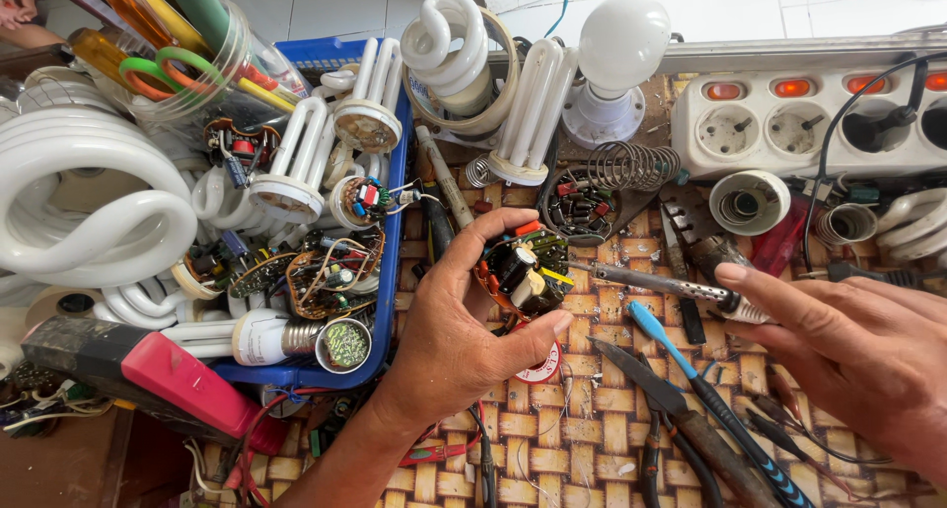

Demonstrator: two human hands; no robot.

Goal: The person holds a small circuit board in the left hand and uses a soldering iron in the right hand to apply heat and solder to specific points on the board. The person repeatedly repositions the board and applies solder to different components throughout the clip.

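Observation:
My left hand (456, 332) holds a small round circuit board (520, 269) with black capacitors and coloured parts, gripped between thumb and fingers above the woven mat. My right hand (856, 350) reaches in from the right. Its fingertips touch the white collar of a soldering iron (659, 286) that lies on the mat, tip pointing left at the board. I cannot tell whether the fingers have closed around the iron.
A blue basket (391, 271) of lamp tubes and circuit boards sits at left. A white power strip (789, 123) lies at back right. Pliers (671, 409) and a blue-handled tool (710, 395) rest on the woven mat (582, 439). A pink-and-black tool (168, 370) lies at lower left.

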